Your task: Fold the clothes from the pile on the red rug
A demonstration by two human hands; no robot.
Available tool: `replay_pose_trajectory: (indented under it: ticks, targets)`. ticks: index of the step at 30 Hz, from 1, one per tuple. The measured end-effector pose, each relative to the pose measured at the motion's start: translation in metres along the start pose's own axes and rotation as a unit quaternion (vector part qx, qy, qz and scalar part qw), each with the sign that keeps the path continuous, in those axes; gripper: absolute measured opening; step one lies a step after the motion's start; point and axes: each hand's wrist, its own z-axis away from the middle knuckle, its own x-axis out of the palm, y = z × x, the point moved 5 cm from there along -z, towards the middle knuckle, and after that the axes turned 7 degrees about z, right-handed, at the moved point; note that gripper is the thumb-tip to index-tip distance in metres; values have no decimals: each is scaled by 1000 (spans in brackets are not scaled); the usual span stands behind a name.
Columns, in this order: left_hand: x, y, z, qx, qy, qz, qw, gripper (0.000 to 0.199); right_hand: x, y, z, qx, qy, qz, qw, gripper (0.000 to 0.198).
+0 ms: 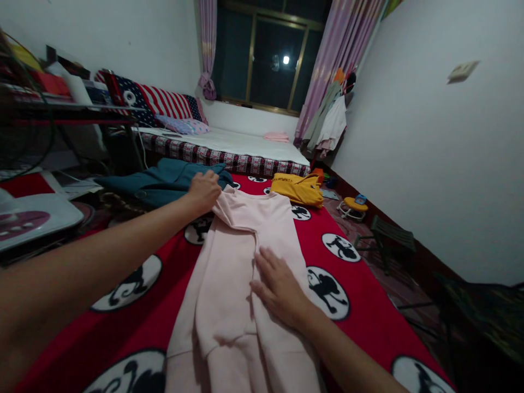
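A pale pink sweatshirt [233,262] lies stretched out on a red blanket [368,305] printed with black-and-white monkey circles. Its sides are folded inward over the body, and the neckline points away from me. My left hand [204,191] is closed on the upper left shoulder edge of the sweatshirt. Lower down, my right hand [280,284] rests with fingers spread on the right part of the cloth. Beyond my left hand lies a teal garment [164,180]. Past the neckline on the right sits a folded yellow garment [298,188].
A bed [237,143] with cushions stands under the window. To the left is a cluttered desk [73,112]. Along the right wall are a small yellow stool [355,205], a dark folding stool [393,234] and hanging clothes [331,123].
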Motion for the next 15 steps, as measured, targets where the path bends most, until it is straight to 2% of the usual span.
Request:
replay_pose_trajectory:
  ticks: [3, 5, 7, 9, 11, 14, 15]
  targets:
    - [24, 63, 0, 75, -32, 34, 996, 22, 35, -4, -5, -21, -60, 78, 995, 62]
    - [48, 99, 4, 120, -52, 72, 989, 31, 43, -4, -3, -25, -62, 99, 993, 64]
    - [75, 120, 8, 118, -86, 132, 980, 43, 41, -5, 1, -31, -59, 99, 993, 64]
    - [99, 122, 12, 54, -120, 157, 979, 54, 33, -6, 5, -35, -48, 84, 995, 61]
    - [116, 115, 15, -16, -130, 151, 980, 61, 21, -4, 6, -41, -28, 44, 998, 53]
    - [125, 107, 17, -42, -106, 147, 983, 63, 5, 19, -9, -19, 28, -50, 998, 26]
    - [125, 106, 17, -40, -100, 148, 983, 62, -1, 34, -21, -1, 57, -75, 996, 24]
